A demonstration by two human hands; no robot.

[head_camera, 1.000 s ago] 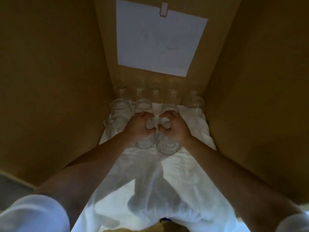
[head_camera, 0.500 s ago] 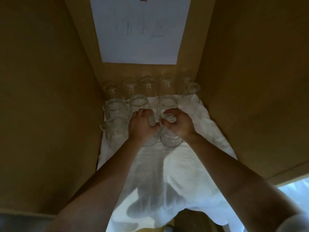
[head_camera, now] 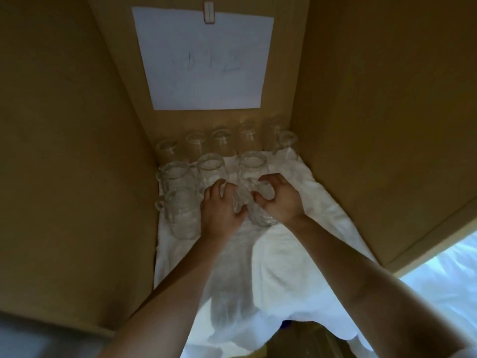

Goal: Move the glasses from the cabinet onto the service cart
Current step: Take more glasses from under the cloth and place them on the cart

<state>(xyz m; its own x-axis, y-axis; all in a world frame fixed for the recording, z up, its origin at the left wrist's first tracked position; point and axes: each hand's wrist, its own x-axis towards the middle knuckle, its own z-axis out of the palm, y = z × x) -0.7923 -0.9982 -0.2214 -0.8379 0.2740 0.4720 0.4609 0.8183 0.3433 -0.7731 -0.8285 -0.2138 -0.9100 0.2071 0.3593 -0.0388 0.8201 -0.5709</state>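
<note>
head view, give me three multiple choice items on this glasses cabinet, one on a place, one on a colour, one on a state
1. Where does the sheet of paper hang?
A. on the back wall of the cabinet
B. on the left wall
C. on the right wall

2. What colour is the cloth under the glasses?
A. red
B. white
C. black

3. What are the left hand and right hand doing?
A. lying flat on the cloth
B. pulling the paper
C. gripping the front glasses

Answers: 1 A, a clip holds it there above the glasses. 2 B, it shows white around them. 3 C, the fingers curl over them.
</note>
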